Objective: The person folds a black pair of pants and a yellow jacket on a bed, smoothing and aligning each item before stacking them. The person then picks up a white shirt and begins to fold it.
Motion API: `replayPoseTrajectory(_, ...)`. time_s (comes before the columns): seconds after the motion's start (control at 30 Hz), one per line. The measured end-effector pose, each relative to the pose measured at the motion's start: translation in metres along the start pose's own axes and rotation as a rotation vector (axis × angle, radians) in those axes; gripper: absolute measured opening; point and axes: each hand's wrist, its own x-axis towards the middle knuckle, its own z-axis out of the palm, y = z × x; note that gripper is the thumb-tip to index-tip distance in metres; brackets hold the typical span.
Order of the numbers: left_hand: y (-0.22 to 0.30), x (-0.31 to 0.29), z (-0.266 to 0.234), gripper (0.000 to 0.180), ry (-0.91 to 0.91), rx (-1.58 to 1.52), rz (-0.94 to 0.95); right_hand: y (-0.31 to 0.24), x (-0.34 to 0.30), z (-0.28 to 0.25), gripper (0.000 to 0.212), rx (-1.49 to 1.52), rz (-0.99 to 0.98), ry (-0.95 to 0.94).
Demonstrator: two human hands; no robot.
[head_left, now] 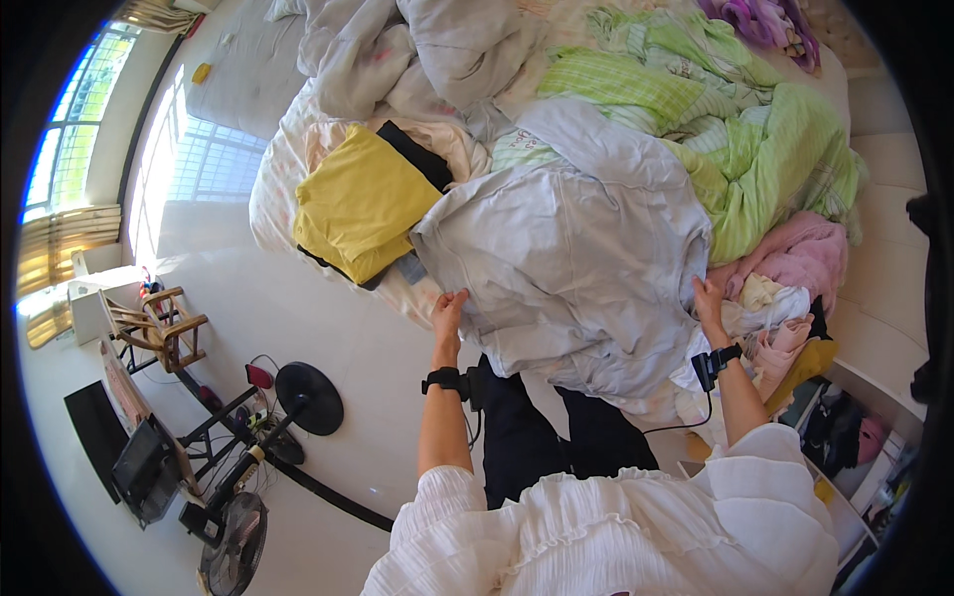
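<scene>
A pale grey hooded top (586, 248) lies spread across the near edge of the bed, its upper part lying away from me and its surface wrinkled. My left hand (449, 312) pinches its left edge, and my right hand (709, 302) grips the opposite edge. Between them the cloth hangs down over the bed's side. Just left of the top sits a folded yellow garment (360, 204), with black cloth (415, 156) showing from beneath. Beside my right hand is a heap of pink cloth (790, 260) and small light clothes (785, 308).
Green checked bedding (765, 149) and a rumpled grey quilt (447, 50) cover the bed's far part. At lower left stand a fan (237, 546), a wooden chair (164, 323) and a monitor (149, 472). Open shelves (845, 447) with clothes are at right. A cable (676, 428) hangs from my right wrist device.
</scene>
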Motion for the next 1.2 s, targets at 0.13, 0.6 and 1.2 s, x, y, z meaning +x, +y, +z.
replayPoseTrajectory(0.13, -0.005, 0.001, -0.005, 0.022, -0.001, -0.048, 0.06, -0.022, -0.006, -0.012, 0.04, 0.119, 0.018, -0.07)
replayPoseTrajectory(0.6, 0.019, -0.052, -0.034, 0.014, 0.085, -0.197, 0.088, -0.057, -0.026, -0.074, 0.032, 0.454, 0.057, -0.081)
replayPoseTrajectory(1.2, 0.13, -0.17, -0.117, 0.011, 0.087, -0.419, 0.531, -0.18, -0.095, -0.223, 0.029, 0.923, -0.23, -0.202)
